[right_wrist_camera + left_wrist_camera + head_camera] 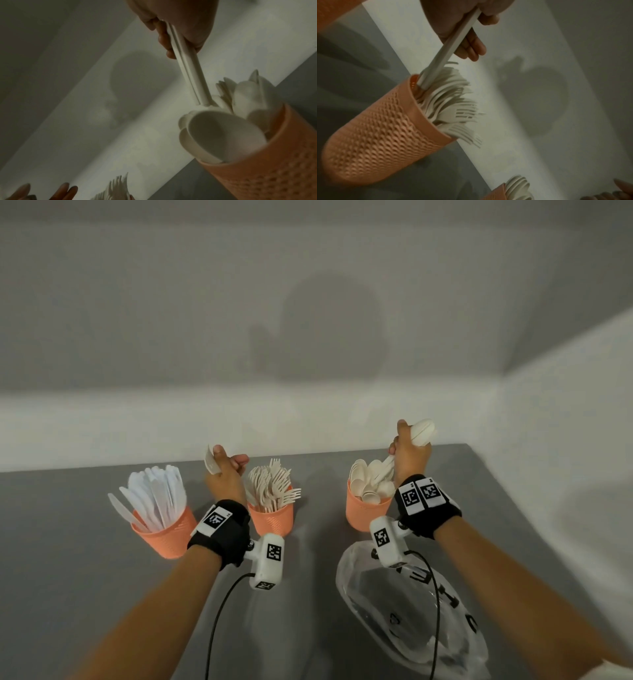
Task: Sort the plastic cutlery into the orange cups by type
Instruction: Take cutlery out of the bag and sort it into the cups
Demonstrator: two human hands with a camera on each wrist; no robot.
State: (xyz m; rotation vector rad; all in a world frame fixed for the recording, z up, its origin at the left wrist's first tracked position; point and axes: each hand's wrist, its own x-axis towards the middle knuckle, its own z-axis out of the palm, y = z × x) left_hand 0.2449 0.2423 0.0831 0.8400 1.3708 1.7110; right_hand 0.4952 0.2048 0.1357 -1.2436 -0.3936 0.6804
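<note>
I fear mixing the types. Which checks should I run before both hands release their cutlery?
1. Right hand grips white plastic spoons: ok.
2. Spoon handles aim into the orange mesh spoon cup: ok.
3. Left hand grips a white plastic piece: ok.
4. That piece's type matches the orange mesh fork cup below it: cannot tell.
5. Clear plastic bag emptied: cannot tell.

Grey matte counter (85, 559), set into a corner. Pale wall (137, 302) behind, greyer above, with a lighter white band (102, 422) along its foot where it meets the counter. Second white wall (582, 422) closing in on the right. Rounded soft shadow (329, 330) on the back wall, centre. Dim, even light; no windows in view.
</note>
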